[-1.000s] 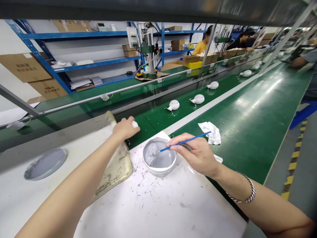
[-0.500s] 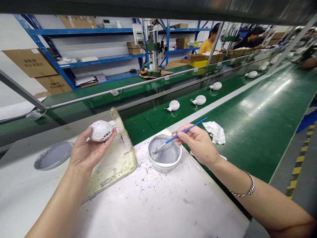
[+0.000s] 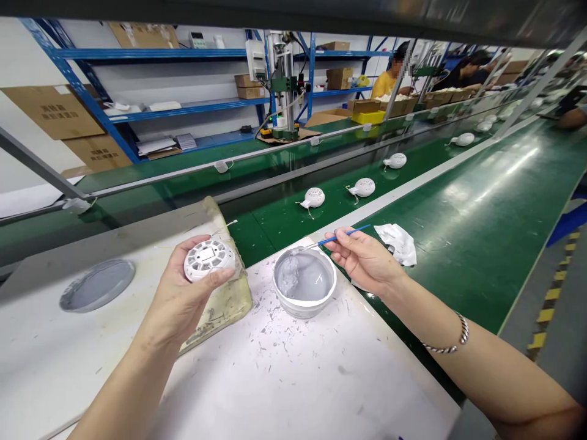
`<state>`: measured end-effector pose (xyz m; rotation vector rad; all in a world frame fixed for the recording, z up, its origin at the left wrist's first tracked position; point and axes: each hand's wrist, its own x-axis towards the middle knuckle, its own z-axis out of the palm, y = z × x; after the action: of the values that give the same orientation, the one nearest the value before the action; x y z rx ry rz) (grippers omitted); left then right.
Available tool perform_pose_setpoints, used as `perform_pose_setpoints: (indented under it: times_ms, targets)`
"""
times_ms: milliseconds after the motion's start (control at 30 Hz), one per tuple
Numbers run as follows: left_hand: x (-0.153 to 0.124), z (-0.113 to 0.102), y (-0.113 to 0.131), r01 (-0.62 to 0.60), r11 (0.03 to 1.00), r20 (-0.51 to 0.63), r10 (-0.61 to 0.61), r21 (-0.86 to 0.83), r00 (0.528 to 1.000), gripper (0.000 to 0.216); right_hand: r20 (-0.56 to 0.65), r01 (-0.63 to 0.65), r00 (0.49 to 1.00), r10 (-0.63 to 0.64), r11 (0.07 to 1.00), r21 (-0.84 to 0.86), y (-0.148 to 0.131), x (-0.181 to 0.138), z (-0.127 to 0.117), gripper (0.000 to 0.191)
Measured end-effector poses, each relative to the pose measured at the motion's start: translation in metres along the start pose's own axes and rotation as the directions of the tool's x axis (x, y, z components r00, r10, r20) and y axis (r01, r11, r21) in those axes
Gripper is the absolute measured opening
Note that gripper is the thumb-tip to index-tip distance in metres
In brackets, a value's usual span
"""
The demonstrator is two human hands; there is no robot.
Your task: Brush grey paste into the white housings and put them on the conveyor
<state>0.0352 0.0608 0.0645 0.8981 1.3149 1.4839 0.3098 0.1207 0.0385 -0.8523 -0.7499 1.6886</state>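
My left hand (image 3: 192, 293) is closed round a white round plastic housing (image 3: 210, 260), whose slotted face with a pale rectangle in the middle is turned up towards me. A thin wire trails from its far side. In my right hand (image 3: 360, 260), fingers pinch a paintbrush (image 3: 337, 237) with a blue handle. Its tip is at the far rim of a white bowl (image 3: 306, 309) that holds grey paint (image 3: 316, 275). Grey flecks are scattered over the white board around the bowl. A stained yellowish pad (image 3: 233, 302) lies beneath my left hand.
A grey-coated lid (image 3: 98, 286) lies at the left. Several white housings (image 3: 314, 197) sit along the green conveyor (image 3: 270, 223). Right of the bowl is a crumpled tissue (image 3: 397, 243). A person in yellow (image 3: 385, 82) is across the line, near blue shelves and a press.
My left hand has moved right and turned the housing so its slotted face shows. The brush has lifted out of the paint to the bowl's far rim. Housings on the conveyor have shifted slightly left.
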Motion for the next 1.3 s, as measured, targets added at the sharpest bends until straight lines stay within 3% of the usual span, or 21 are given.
perform_pose_setpoints:
  times_ms: [200, 400, 567, 700, 833, 1133, 1300]
  targets:
    - [-0.01, 0.004, 0.003, 0.068, 0.997, 0.097, -0.065, -0.032, 0.993, 0.055, 0.096, 0.038, 0.995, -0.041, 0.999, 0.04, -0.003, -0.001, 0.0, 0.019]
    - [-0.021, 0.013, -0.002, -0.15, 0.979, 0.138, 0.131, 0.138, 0.982, 0.062, 0.079, 0.177, 0.982, -0.172, 0.982, -0.066, 0.003, -0.001, -0.001, 0.023]
    - [-0.035, 0.022, -0.001, -0.192, 0.942, 0.122, 0.163, 0.276, 0.979, 0.063, 0.021, 0.152, 0.988, -0.151, 0.987, -0.059, 0.002, -0.003, 0.001, 0.031]
    - [-0.043, 0.026, 0.004, -0.047, 0.98, 0.137, 0.02, 0.193, 0.99, 0.066, 0.007, 0.105, 0.994, -0.105, 0.994, -0.032, 0.001, -0.003, 0.001, 0.032]
    - [-0.046, 0.028, 0.009, 0.166, 0.984, 0.202, -0.176, 0.07, 0.963, 0.058, 0.046, 0.061, 0.997, -0.061, 0.998, 0.009, 0.002, -0.001, 0.0, 0.025]
    - [-0.041, 0.028, 0.004, 0.079, 0.99, 0.161, -0.098, 0.117, 0.982, 0.034, 0.074, 0.018, 0.997, -0.024, 0.996, 0.091, 0.002, -0.003, 0.002, 0.02]
    - [-0.037, 0.025, -0.001, 0.181, 0.982, 0.169, -0.187, 0.047, 0.968, 0.038, 0.026, 0.0, 1.0, -0.003, 0.993, 0.121, -0.004, -0.003, 0.01, 0.014]
